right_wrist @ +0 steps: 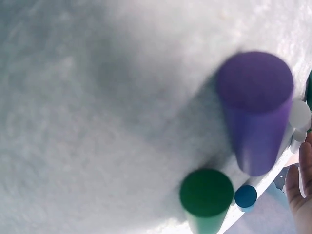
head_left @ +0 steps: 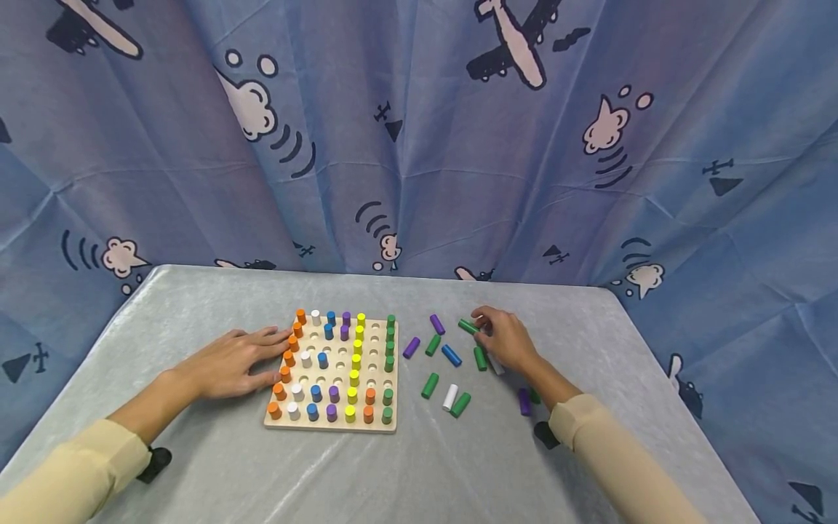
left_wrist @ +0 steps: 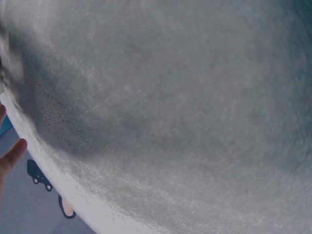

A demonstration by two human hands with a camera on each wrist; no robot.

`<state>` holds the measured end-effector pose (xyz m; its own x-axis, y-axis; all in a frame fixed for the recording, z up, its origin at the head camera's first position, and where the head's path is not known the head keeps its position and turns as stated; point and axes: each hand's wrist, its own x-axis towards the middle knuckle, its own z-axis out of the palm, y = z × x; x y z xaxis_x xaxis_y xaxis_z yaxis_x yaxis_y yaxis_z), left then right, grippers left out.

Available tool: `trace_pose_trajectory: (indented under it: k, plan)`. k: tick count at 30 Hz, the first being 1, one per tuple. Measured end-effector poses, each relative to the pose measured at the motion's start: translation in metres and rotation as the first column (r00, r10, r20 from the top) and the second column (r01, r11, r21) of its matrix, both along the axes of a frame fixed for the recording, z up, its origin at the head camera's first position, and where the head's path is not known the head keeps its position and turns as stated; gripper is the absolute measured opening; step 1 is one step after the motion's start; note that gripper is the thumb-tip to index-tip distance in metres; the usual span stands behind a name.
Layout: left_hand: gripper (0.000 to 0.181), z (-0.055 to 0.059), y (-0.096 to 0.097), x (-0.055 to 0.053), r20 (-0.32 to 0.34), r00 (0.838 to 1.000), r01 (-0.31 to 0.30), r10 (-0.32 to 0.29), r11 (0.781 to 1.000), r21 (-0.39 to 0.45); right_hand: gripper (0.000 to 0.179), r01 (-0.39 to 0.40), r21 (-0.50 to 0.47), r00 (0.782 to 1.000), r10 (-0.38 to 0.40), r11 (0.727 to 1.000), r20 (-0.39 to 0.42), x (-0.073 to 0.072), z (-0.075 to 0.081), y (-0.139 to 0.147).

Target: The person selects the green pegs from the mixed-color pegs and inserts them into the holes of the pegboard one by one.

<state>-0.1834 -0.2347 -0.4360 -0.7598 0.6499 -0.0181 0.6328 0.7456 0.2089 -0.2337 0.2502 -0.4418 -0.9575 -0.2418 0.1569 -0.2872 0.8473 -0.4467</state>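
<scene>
A green peg [head_left: 468,326] lies on the counter [head_left: 196,306] right of the pegboard [head_left: 376,426], pinched by the right hand [head_left: 507,340]. The left hand [head_left: 229,362] rests flat and open against the board's left edge. Loose pegs [head_left: 440,364] nearby could roll if the wrist brushes them.

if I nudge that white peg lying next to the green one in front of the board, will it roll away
Probably. The white peg is a smooth cylinder lying on its side, so a sideways nudge should roll it. The cloth-covered table may slow it, and the green peg beside it could stop it.
</scene>
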Motion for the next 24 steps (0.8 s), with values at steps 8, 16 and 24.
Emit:
trace_pose_trajectory:
  k: [8,16,24]
  plan:
    - [0.066,-0.002,0.0,-0.001,-0.007,1.0,-0.008,0.008,1.0,-0.008,0.033,-0.007,-0.039,1.0,0.008,0.999,0.016,0.0,0.005,0.0]
    - [0.066,-0.001,0.0,-0.001,-0.002,1.0,-0.007,0.007,1.0,-0.014,0.034,-0.016,-0.058,1.0,0.017,0.998,0.015,0.001,0.012,-0.002]
    - [0.066,0.002,0.001,0.001,-0.001,1.0,0.0,0.0,1.0,-0.005,0.032,-0.05,-0.108,0.999,0.049,0.993,-0.011,0.0,0.019,-0.001]
